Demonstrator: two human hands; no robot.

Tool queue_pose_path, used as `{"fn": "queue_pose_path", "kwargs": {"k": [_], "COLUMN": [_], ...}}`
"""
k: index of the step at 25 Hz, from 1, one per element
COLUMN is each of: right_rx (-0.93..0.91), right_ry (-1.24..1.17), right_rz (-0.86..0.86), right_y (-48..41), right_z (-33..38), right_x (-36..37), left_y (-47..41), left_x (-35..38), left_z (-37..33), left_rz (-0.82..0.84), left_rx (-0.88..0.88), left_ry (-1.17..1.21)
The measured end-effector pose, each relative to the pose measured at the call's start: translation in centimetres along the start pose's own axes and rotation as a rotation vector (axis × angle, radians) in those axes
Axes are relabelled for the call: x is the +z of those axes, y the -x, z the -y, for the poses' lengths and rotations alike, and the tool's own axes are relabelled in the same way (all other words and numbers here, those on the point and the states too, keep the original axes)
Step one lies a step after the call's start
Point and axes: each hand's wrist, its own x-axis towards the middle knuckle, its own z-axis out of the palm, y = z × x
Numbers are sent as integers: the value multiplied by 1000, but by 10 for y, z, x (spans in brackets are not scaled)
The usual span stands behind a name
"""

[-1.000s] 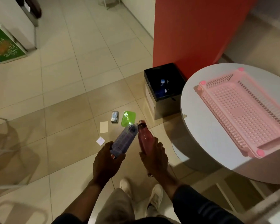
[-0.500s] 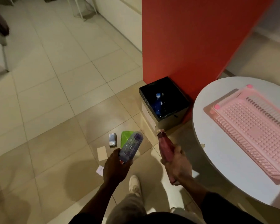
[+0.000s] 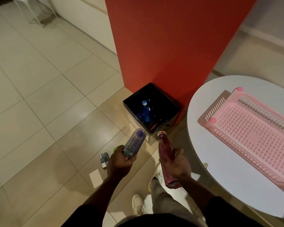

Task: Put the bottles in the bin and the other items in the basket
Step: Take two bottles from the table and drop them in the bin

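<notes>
My left hand (image 3: 121, 163) has its fingers wrapped round the near end of a clear ribbed plastic bottle (image 3: 134, 142), and my right hand (image 3: 177, 166) grips a dark red bottle (image 3: 165, 153) by its body, both held over the floor just near of the black bin (image 3: 156, 92). That bin stands against the red wall (image 3: 170, 46) with a blue bottle (image 3: 145, 112) inside; the pink basket (image 3: 252, 128) sits on the white round table (image 3: 220, 169) to the right, and a small dark pack (image 3: 104, 158) lies on the floor left of my hands.

The ribbed bottle (image 3: 134, 142) is clear plastic, the red bottle (image 3: 165, 149) glossy, the pink basket (image 3: 252, 128) perforated plastic.
</notes>
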Motion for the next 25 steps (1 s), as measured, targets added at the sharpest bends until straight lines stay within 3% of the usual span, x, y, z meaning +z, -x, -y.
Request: {"fn": "queue_pose_path", "kwargs": {"k": [8,25], "right_rx": [43,487], "right_ry": [-155,-295], "right_rz": [3,5], "right_y": [-92,-273], "right_z": [43,88], "right_x": [3,38], "left_y": [-87,-337], "left_x": [20,112], "left_z": [-43,-90], "left_rz": [28,324], "left_rx": [-1,-30], "left_ry": [-127,-263]}}
